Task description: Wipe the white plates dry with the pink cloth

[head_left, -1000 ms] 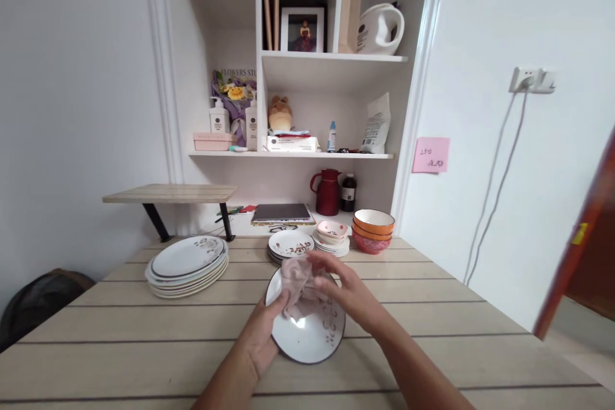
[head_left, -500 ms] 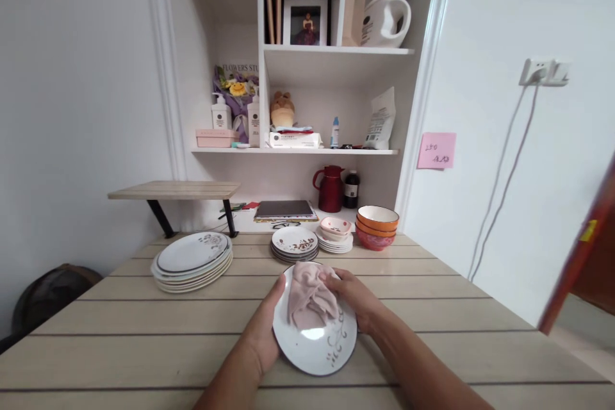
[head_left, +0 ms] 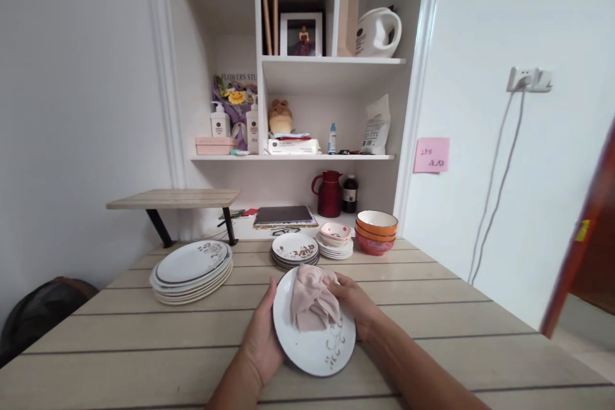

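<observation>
A round white plate (head_left: pixel 307 353) with a dark rim and a brown flower pattern is held tilted above the table. A crumpled pink cloth (head_left: pixel 314 307) lies over its upper part. My right hand (head_left: pixel 359 311) grips the plate's right side, thumb pressing the cloth against it and fingers mostly hidden underneath. On the left, my left hand (head_left: pixel 264 339) supports the rim with its palm side; its thumb points up beside the edge and the other fingers are out of sight below the plate.
Behind the plate stand a stack of smaller plates (head_left: pixel 294 247), small saucers (head_left: pixel 335 252) topped by pink-patterned dishes (head_left: pixel 335 232), and orange and red bowls (head_left: pixel 377 234). Larger plates (head_left: pixel 192 266) are stacked at left near a raised wooden stand (head_left: pixel 175 198). A red jug (head_left: pixel 329 194) stands farther back.
My left thumb has come off the plate's face and now sticks up beside the rim. My right hand keeps its grip on plate and cloth. The view has shifted slightly.
</observation>
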Action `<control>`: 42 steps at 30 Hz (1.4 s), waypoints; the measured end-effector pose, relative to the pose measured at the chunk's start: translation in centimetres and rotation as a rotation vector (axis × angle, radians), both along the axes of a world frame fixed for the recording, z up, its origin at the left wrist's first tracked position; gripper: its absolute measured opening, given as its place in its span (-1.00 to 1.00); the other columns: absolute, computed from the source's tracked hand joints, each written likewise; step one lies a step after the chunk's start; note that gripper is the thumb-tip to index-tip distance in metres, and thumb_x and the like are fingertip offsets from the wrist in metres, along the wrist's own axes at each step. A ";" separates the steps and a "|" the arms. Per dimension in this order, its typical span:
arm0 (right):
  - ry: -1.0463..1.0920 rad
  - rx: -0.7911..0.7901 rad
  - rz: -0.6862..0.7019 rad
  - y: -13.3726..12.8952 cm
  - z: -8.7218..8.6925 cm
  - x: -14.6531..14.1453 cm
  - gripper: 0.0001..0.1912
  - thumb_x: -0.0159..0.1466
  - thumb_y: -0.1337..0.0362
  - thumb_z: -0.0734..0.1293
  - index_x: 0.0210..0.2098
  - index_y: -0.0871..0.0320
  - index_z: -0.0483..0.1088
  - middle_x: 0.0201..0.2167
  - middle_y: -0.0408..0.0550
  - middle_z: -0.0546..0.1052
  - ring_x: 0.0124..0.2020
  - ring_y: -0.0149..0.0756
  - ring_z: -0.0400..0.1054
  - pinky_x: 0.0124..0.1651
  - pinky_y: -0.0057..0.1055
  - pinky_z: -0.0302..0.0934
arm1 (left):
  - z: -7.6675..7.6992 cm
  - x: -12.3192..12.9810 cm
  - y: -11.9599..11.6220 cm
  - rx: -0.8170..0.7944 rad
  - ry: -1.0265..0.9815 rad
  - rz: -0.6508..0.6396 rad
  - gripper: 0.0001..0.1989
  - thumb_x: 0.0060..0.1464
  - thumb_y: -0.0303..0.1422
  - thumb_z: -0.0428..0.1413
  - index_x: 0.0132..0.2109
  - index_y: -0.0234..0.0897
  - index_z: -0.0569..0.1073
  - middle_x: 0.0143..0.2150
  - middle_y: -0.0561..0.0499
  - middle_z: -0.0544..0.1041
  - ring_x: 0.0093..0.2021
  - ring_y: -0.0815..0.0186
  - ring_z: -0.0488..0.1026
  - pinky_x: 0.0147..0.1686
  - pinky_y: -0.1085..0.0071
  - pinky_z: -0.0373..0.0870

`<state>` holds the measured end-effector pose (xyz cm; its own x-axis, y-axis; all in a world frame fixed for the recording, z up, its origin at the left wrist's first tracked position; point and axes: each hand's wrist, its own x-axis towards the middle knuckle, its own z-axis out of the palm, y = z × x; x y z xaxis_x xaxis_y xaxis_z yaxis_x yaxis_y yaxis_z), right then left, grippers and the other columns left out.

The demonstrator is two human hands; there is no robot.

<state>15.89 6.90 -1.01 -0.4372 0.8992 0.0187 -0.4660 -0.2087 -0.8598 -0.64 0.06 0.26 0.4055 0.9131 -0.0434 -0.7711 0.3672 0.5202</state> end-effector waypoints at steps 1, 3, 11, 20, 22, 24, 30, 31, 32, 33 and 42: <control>0.020 -0.019 -0.008 0.2 -0.1 -0.1 -0.69 -0.02 0.24 0.50 -0.32 0.21 0.41 -0.45 -0.01 0.59 -0.43 -0.18 0.48 -0.25 -0.23 0.34 | 0.1 0.1 0.0 0.006 -0.005 0.012 -0.30 0.04 0.02 0.05 0.21 -0.33 0.31 0.04 -0.22 0.54 0.11 -0.03 0.40 0.18 0.09 0.15; 0.062 -0.060 -0.040 0.6 -0.5 -0.3 -0.70 0.02 0.26 0.48 -0.27 0.19 0.41 -0.40 0.01 0.60 -0.37 -0.14 0.50 -0.19 -0.16 0.35 | 0.3 0.3 0.1 0.024 -0.004 0.061 -0.33 0.05 0.01 0.06 0.20 -0.31 0.34 0.04 -0.21 0.53 0.13 -0.01 0.38 0.17 0.10 0.16; 0.155 -0.109 -0.239 1.8 -1.2 -0.7 -0.64 0.16 0.19 0.35 -0.07 0.18 0.39 -0.19 0.06 0.60 -0.12 -0.09 0.48 -0.04 -0.17 0.34 | 0.1 1.8 -0.9 0.274 0.293 0.223 -0.46 0.07 -0.32 0.16 0.21 -0.12 0.31 0.26 -0.02 0.33 0.29 0.15 0.16 0.24 0.21 0.05; -0.042 0.001 -0.248 -0.2 -1.3 -3.0 -0.58 0.17 0.11 0.35 -0.03 0.17 0.30 -0.17 0.06 0.57 -0.24 -0.17 0.49 -0.18 -0.25 0.37 | -0.8 2.5 -0.6 0.196 0.262 0.382 -0.42 0.03 -0.42 0.18 0.22 -0.22 0.31 0.07 -0.12 0.53 0.15 0.11 0.36 0.19 0.17 0.16; -0.251 0.091 -0.231 -0.2 -1.1 -2.7 -0.57 0.18 0.05 0.31 -0.06 0.18 0.31 -0.22 0.08 0.56 -0.29 -0.15 0.48 -0.29 -0.25 0.37 | -0.6 2.2 -0.3 0.094 0.206 0.420 -0.44 0.01 -0.47 0.16 0.20 -0.25 0.33 0.01 -0.13 0.57 0.07 0.11 0.44 0.11 0.17 0.28; -0.403 0.145 -0.227 0.0 -0.8 -2.0 -0.56 0.16 0.01 0.31 -0.10 0.19 0.33 -0.31 0.07 0.55 -0.38 -0.13 0.45 -0.42 -0.27 0.33 | -0.5 1.6 0.0 -0.016 0.202 0.474 -0.46 -0.03 -0.54 0.15 0.15 -0.33 0.38 -0.08 -0.16 0.60 -0.04 0.13 0.51 0.03 0.20 0.37; -0.661 0.501 -0.629 0.1 1.7 0.4 -0.37 0.12 0.13 0.34 0.18 -0.03 0.19 -0.03 0.00 0.35 -0.37 -0.28 0.31 -0.23 -0.26 0.24 | -1.0 0.7 0.5 -0.112 0.249 0.546 -0.44 -0.12 -0.65 0.12 0.10 -0.39 0.41 -0.13 -0.15 0.62 -0.15 0.18 0.56 -0.04 0.28 0.43; -0.726 0.589 -0.700 -0.1 2.2 0.6 -0.39 0.16 0.12 0.30 0.20 -0.04 0.16 -0.04 0.01 0.34 -0.38 -0.29 0.29 -0.23 -0.25 0.23 | -1.2 0.7 0.5 -0.109 0.246 0.534 -0.43 -0.13 -0.64 0.13 0.11 -0.38 0.40 -0.12 -0.15 0.62 -0.14 0.17 0.56 -0.04 0.27 0.43; -0.782 0.669 -0.737 -0.5 2.6 0.7 -0.42 0.21 0.11 0.25 0.21 -0.03 0.15 -0.09 0.01 0.35 -0.40 -0.29 0.29 -0.24 -0.25 0.23 | -1.3 0.7 0.5 -0.101 0.244 0.520 -0.43 -0.12 -0.63 0.14 0.11 -0.37 0.40 -0.11 -0.15 0.62 -0.13 0.15 0.56 -0.04 0.26 0.42; -0.826 0.737 -0.734 -0.9 2.9 0.7 -0.45 0.24 0.10 0.21 0.22 -0.02 0.15 -0.14 -0.01 0.37 -0.41 -0.29 0.29 -0.25 -0.26 0.22 | -1.3 0.8 0.5 -0.087 0.245 0.505 -0.43 -0.12 -0.62 0.14 0.12 -0.37 0.40 -0.10 -0.16 0.61 -0.12 0.14 0.56 -0.03 0.25 0.41; -1.280 0.774 -0.588 -3.0 2.8 -1.2 -0.61 0.29 0.04 0.18 0.08 -0.08 0.28 -0.05 0.01 0.35 -0.32 -0.22 0.37 -0.41 -0.39 0.03 | -1.1 1.4 -0.3 0.093 0.304 0.297 -0.38 -0.15 -0.60 0.17 0.13 -0.31 0.40 -0.15 -0.16 0.63 -0.10 0.10 0.53 0.02 0.22 0.33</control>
